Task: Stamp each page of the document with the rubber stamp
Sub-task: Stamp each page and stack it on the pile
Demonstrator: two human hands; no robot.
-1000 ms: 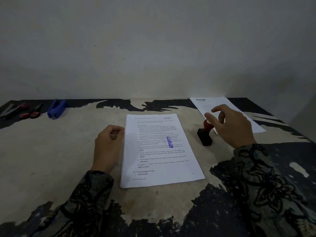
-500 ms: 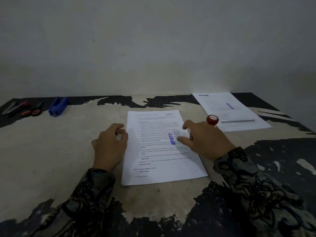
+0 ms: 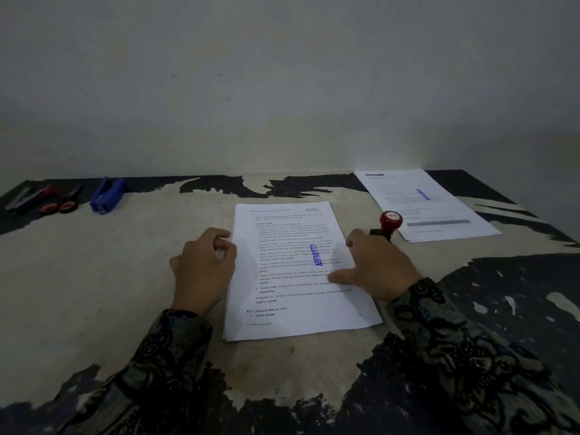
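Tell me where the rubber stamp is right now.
In the head view the rubber stamp stands upright on the table, right of the page stack, just beyond the right hand and in front of the stamped sheet.

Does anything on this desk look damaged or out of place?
The desk top looks worn: its dark coating has peeled off over a wide middle patch, leaving ragged black edges. The stamped page at the far right lies askew to the main stack. The stamp stands upright; nothing has spilled.
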